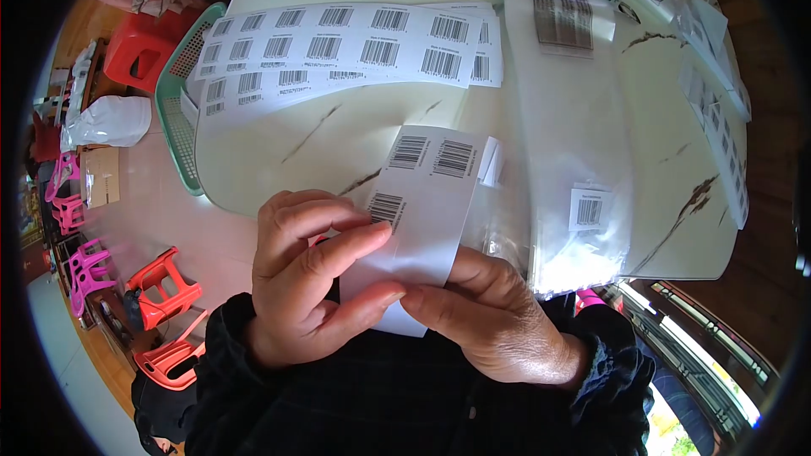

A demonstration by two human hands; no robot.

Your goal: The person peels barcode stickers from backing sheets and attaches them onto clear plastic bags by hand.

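Observation:
A strip of white label paper [431, 211] is held over the front edge of the marbled table, with three printed barcode labels showing on its upper part. My right hand [498, 317] pinches its lower right side between thumb and fingers. At its left side is my left hand [325, 274], thumb and fingers apart, the fingertips touching the paper beside the lowest barcode. Just right of the strip lies a stack of clear plastic bags [574, 135], with one barcode label [589, 209] near its lower end.
Barcode label sheets [338, 42] are fanned out across the back of the table [279, 152]. A green basket [176, 118] stands against its left edge. More labelled bags [718, 135] lie at the far right. Red and pink stools [165, 287] are on the floor at left.

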